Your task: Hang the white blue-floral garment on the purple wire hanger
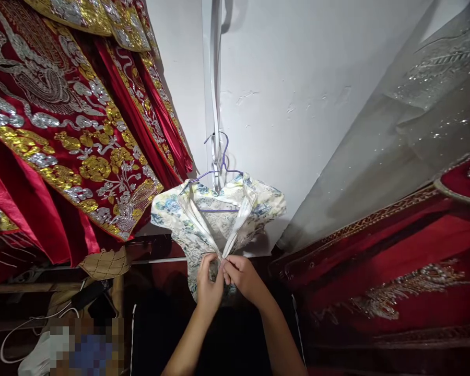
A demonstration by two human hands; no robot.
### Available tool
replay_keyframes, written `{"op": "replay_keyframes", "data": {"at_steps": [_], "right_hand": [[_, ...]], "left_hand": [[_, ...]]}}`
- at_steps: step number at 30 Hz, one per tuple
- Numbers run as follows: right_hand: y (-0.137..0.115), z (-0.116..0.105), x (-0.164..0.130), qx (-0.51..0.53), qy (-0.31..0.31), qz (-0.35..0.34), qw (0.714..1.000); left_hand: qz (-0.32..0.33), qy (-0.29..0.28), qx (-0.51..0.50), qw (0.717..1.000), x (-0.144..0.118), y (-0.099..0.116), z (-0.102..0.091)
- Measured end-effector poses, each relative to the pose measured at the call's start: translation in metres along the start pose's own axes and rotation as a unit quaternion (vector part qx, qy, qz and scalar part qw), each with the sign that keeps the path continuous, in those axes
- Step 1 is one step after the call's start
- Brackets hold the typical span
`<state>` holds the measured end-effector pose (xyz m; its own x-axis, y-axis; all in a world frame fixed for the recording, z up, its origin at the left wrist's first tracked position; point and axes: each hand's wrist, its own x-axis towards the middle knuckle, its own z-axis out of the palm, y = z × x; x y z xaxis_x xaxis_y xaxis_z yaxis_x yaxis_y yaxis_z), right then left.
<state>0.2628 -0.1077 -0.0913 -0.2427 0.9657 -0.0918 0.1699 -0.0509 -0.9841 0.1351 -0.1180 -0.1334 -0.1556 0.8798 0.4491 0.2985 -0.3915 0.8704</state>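
Note:
A short-sleeved floral garment [180, 219] in white, blue and yellow hangs on a purple wire hanger [224, 156] in front of me. Its front is parted in a V at the neck, showing the pale inner edges. Where the V closes, my left hand [210, 279] pinches the left edge of the cloth. Close beside it, my right hand [238, 274] pinches the other edge, its fingers curled. Both hands nearly touch each other. The exact fastening between the fingertips is too small to make out.
Red costumes with gold and silver embroidery [96, 167] hang at the left. On the right are a sheer sparkly white fabric [376, 151] and a red beaded garment [415, 250]. A white upright pole [212, 68] stands against the wall. A tan bag [106, 262] sits lower left.

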Motion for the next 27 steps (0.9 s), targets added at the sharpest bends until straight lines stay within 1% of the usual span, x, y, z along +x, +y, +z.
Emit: {"op": "replay_keyframes", "data": {"at_steps": [1, 3, 5, 6, 8, 9, 10, 11, 13, 14, 16, 18, 19, 20, 21, 22, 25, 27], "right_hand": [[-0.001, 0.001, 0.001, 0.01, -0.005, 0.011, 1.0], [-0.009, -0.005, 0.005, 0.021, -0.001, 0.031, 0.999], [-0.027, -0.021, 0.015, 0.019, 0.01, 0.031, 0.999], [-0.041, -0.031, 0.022, 0.016, 0.02, 0.024, 0.999], [-0.076, -0.053, 0.038, 0.019, 0.044, -0.003, 0.999], [-0.096, -0.063, 0.046, 0.03, 0.061, -0.028, 0.997], [-0.116, -0.07, 0.054, 0.047, 0.057, -0.056, 0.996], [-0.134, -0.075, 0.06, 0.063, 0.052, -0.089, 0.993], [-0.159, -0.075, 0.068, 0.097, 0.095, -0.138, 0.981], [-0.165, -0.072, 0.069, 0.108, 0.118, -0.154, 0.975], [-0.165, -0.061, 0.065, 0.121, 0.149, -0.17, 0.967], [-0.156, -0.05, 0.056, 0.122, 0.158, -0.169, 0.965], [-0.152, -0.045, 0.051, 0.119, 0.157, -0.162, 0.967], [-0.149, -0.041, 0.046, 0.111, 0.154, -0.156, 0.969], [-0.149, -0.038, 0.041, 0.1, 0.153, -0.152, 0.971], [-0.15, -0.036, 0.036, 0.088, 0.156, -0.152, 0.972], [-0.154, -0.034, 0.031, 0.051, 0.172, -0.172, 0.969], [-0.146, -0.033, 0.034, 0.023, 0.177, -0.18, 0.967]], "left_hand": [[-0.005, -0.009, -0.015, 1.0, 0.001, 0.002, 0.007], [-0.007, -0.006, -0.028, 1.0, 0.003, 0.004, 0.015], [0.004, -0.026, -0.029, 0.999, 0.005, 0.004, 0.017], [0.012, -0.04, -0.028, 0.999, 0.006, 0.003, 0.016], [0.027, -0.063, -0.023, 0.997, 0.008, 0.002, 0.013], [0.034, -0.073, -0.021, 0.997, 0.011, 0.002, 0.012], [0.038, -0.086, -0.018, 0.995, 0.015, 0.002, 0.011], [0.04, -0.102, -0.014, 0.994, 0.02, 0.002, 0.01], [0.035, -0.14, 0.001, 0.99, 0.037, 0.006, 0.006], [0.031, -0.161, 0.009, 0.986, 0.048, 0.01, 0.004], [0.038, -0.196, 0.016, 0.98, 0.075, 0.023, -0.004], [0.083, -0.193, -0.012, 0.978, 0.103, 0.045, -0.013], [0.108, -0.165, -0.036, 0.98, 0.116, 0.058, -0.017], [0.125, -0.122, -0.06, 0.983, 0.129, 0.072, -0.021], [0.14, -0.095, -0.064, 0.983, 0.14, 0.086, -0.025], [0.157, -0.089, -0.052, 0.982, 0.148, 0.099, -0.028], [0.201, -0.105, 0.026, 0.974, 0.161, 0.129, -0.033], [0.219, -0.086, 0.056, 0.97, 0.161, 0.138, -0.036]]}}
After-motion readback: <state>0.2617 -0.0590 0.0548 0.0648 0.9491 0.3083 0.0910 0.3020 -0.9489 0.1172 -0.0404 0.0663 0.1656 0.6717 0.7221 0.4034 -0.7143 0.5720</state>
